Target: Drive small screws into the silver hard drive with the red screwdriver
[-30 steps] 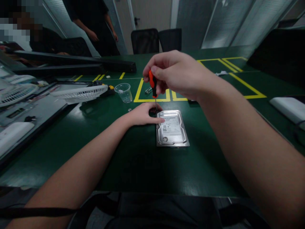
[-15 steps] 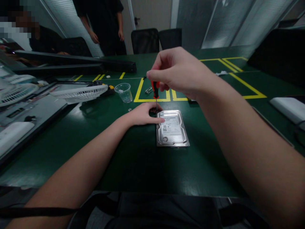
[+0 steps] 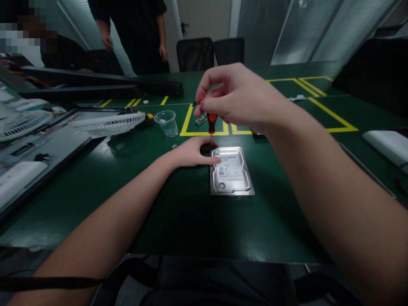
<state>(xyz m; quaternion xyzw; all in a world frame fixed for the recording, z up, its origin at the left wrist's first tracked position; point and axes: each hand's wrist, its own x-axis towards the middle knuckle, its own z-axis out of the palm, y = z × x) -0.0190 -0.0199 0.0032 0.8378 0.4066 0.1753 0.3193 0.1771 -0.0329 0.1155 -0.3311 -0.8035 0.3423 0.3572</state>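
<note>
A silver hard drive (image 3: 234, 174) with a white label lies flat on the green table in front of me. My left hand (image 3: 202, 153) grips its far left corner, the thumb on top and the fingers around the far edge. Above that corner, my right hand (image 3: 219, 95) is closed on the top of a red and black screwdriver (image 3: 211, 123). The screwdriver stands upright, its shaft pointing down at the drive's far left corner; my left hand partly hides the tip.
A clear plastic cup (image 3: 166, 124) stands beyond my left hand, with small bits (image 3: 174, 146) on the table near it. White fan grilles (image 3: 108, 123) and a large panel (image 3: 28, 148) lie at left. A person (image 3: 137, 34) stands across the table (image 3: 223, 229).
My right fingers have shifted on the screwdriver's handle, curling further round its top. The hard drive and my left hand hold their place. The standing person's arm has moved slightly.
</note>
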